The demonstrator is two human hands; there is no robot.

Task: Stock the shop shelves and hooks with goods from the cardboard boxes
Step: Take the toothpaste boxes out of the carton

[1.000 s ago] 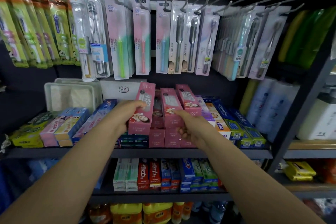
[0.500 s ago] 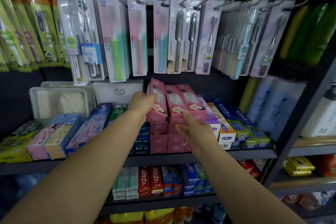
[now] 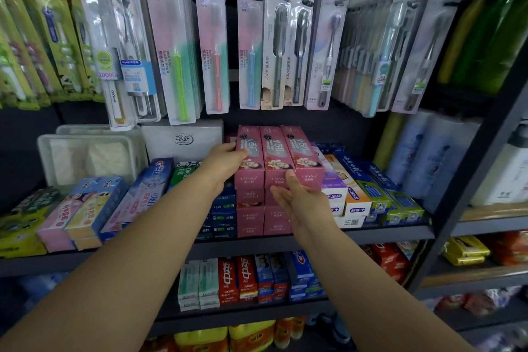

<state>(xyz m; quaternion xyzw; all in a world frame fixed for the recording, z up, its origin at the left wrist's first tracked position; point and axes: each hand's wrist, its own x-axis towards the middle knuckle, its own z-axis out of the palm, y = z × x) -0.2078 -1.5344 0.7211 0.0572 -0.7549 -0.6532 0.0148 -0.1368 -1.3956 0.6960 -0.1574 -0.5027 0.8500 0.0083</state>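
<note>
Three pink toothpaste boxes lie side by side on top of a pink stack on the middle shelf. My left hand grips the leftmost pink toothpaste box by its left side. My right hand is spread open, palm against the front ends of the middle box and the right box. No cardboard box is in view.
Toothbrush packs hang on hooks just above the stack. Blue and green toothpaste boxes sit left of the pink stack, blue-orange ones right of it. A white tissue pack stands behind. A dark upright post bounds the right.
The left hand carried its pink box up and back onto the stack, and it now lies level beside the other two. The right hand rose to the boxes' front ends.
</note>
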